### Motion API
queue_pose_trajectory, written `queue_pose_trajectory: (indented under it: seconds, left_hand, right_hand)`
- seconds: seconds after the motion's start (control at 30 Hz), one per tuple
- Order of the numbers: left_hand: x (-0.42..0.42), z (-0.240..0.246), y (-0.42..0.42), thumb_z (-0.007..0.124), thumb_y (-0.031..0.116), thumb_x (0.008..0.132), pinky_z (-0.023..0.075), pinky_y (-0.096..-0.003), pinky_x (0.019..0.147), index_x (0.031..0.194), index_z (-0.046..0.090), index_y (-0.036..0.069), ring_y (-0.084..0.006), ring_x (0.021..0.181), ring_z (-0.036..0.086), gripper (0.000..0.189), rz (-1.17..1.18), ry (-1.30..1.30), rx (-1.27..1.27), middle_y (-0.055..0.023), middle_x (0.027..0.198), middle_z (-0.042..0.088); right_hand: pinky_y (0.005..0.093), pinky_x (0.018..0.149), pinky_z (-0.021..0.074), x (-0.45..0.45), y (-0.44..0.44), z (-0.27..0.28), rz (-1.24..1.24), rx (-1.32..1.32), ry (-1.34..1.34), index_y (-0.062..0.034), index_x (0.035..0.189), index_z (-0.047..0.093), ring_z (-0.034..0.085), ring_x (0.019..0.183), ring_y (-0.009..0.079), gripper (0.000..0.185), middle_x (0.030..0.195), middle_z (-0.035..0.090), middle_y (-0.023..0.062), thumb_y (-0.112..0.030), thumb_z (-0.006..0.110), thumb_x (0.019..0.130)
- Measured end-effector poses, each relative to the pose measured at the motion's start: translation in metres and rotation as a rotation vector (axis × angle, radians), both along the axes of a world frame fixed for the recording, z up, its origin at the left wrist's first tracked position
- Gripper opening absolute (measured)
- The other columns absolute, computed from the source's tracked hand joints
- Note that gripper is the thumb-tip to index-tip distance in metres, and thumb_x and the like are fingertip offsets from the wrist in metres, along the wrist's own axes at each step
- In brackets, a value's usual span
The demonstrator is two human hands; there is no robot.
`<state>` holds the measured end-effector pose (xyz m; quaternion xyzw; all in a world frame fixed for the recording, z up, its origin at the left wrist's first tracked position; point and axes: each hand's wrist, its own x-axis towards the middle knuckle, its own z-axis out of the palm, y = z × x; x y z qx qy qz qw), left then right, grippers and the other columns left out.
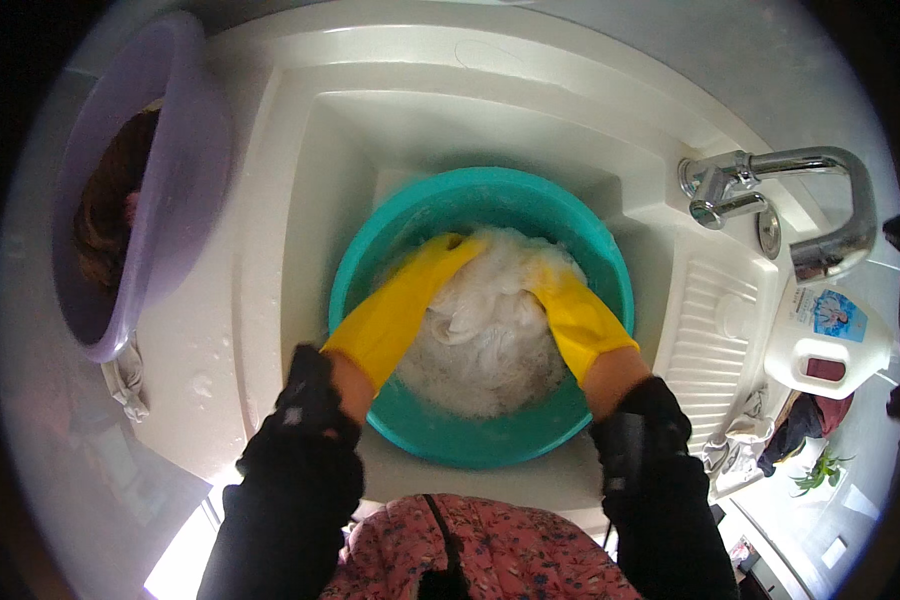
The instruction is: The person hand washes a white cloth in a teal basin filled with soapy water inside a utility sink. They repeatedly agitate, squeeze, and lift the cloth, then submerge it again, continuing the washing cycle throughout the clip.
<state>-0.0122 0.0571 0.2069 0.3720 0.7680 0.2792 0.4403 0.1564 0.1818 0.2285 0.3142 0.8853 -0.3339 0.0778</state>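
Observation:
A green plastic basin (487, 450) stands in a white sink (330, 165). In it a bunched white cloth (469, 304) lies in sudsy, cloudy water (469, 382). My left hand (409, 300), in a yellow rubber glove, reaches in at the cloth's left side, its fingertips by the foam. My right hand (574, 311), gloved the same way, is against the cloth's right side, with its fingers sunk in suds. Foam and cloth hide the fingers, so I cannot tell how firmly either hand grips.
A purple basin (195, 165) with dark brown cloth (112, 210) stands at the left. On the right are a chrome faucet (810, 161), a ribbed washboard area (712, 330), a white detergent jug (829, 345) and small crumpled cloths (746, 431). A green plant (823, 472) is at the lower right.

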Motion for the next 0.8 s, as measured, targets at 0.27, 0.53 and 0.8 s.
queue_pose_trajectory:
  seconds: [0.27, 0.53, 0.8]
  left_hand:
    - [0.042, 0.049, -0.079, 0.063, 0.026, 0.097, 0.0454, -0.0478, 0.109, 0.145, 0.055, 0.012, -0.0405, 0.13, 0.056, 0.051, -0.35, 0.259, 0.313, -0.0197, 0.142, 0.059]
    - [0.042, -0.02, -0.007, 0.063, 0.031, 0.095, 0.0503, -0.049, 0.1, 0.125, 0.068, 0.009, -0.0412, 0.116, 0.063, 0.038, -0.449, 0.357, -0.479, -0.016, 0.124, 0.07]
    - [0.015, -0.006, -0.005, 0.061, 0.031, 0.096, 0.0514, -0.0461, 0.097, 0.122, 0.069, 0.011, -0.038, 0.112, 0.065, 0.034, -0.273, 0.311, -0.227, -0.0143, 0.119, 0.071]
  right_hand:
    - [0.0559, 0.114, 0.0351, 0.059, -0.054, 0.03, 0.346, 0.301, 0.058, -0.014, 0.153, 0.047, 0.05, 0.136, 0.0399, 0.083, 0.153, 0.048, 0.021, -0.064, 0.06, 0.089]
    - [0.0489, 0.104, 0.0441, 0.002, -0.033, -0.029, 0.212, 0.357, -0.151, -0.0122, 0.146, 0.053, 0.057, 0.126, 0.0372, 0.067, 0.144, 0.053, 0.0211, -0.048, 0.065, 0.09]
    - [0.0475, 0.099, 0.0482, -0.014, -0.013, -0.024, 0.122, 0.23, -0.212, -0.0134, 0.132, 0.064, 0.063, 0.117, 0.0366, 0.05, 0.133, 0.063, 0.018, -0.042, 0.065, 0.092]
